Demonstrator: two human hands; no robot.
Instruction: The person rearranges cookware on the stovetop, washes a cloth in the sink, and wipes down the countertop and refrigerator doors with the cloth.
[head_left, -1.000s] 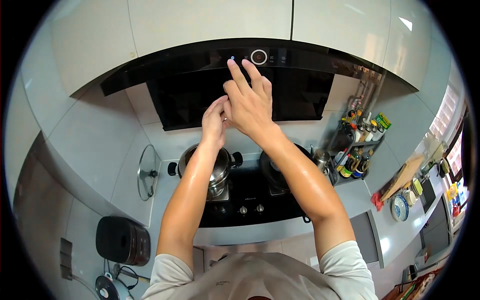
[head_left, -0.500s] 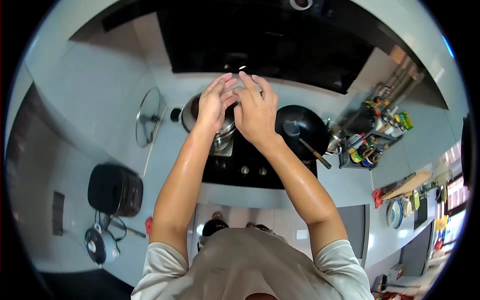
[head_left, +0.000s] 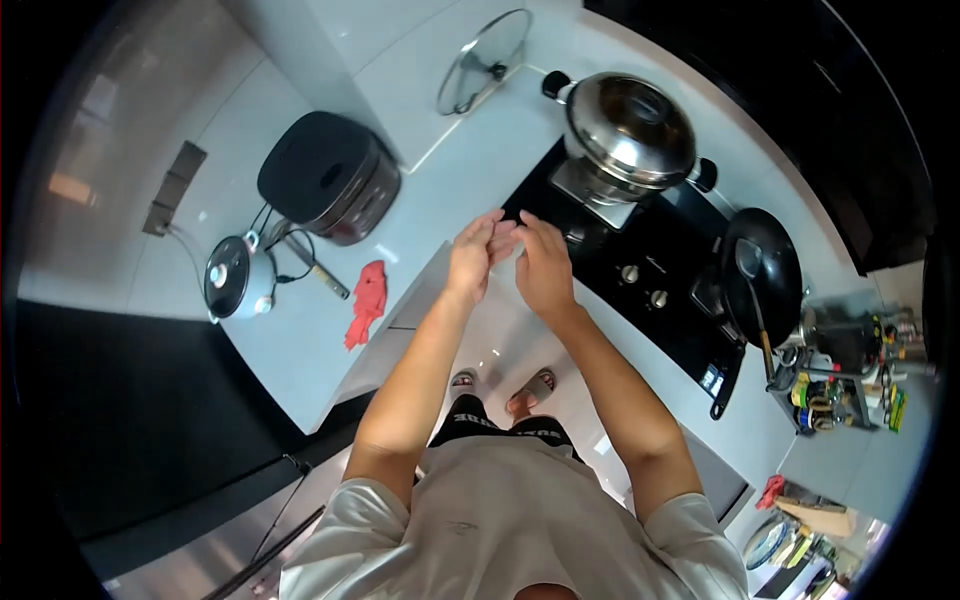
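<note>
One crumpled red cloth (head_left: 368, 303) lies on the smooth pale counter (head_left: 300, 345). Rightward, the left hand (head_left: 472, 262) and right hand (head_left: 543, 262) hang close together, fingers loosely extended, apparently empty, near the glossy black glass cooktop (head_left: 680, 250). There, the round stainless-steel pot (head_left: 632, 130) is already lidded; whether it is heating cannot be told. A wooden-handled spatula (head_left: 749, 260) rests unheld in the black, bowl-shaped wok (head_left: 780, 265).
</note>
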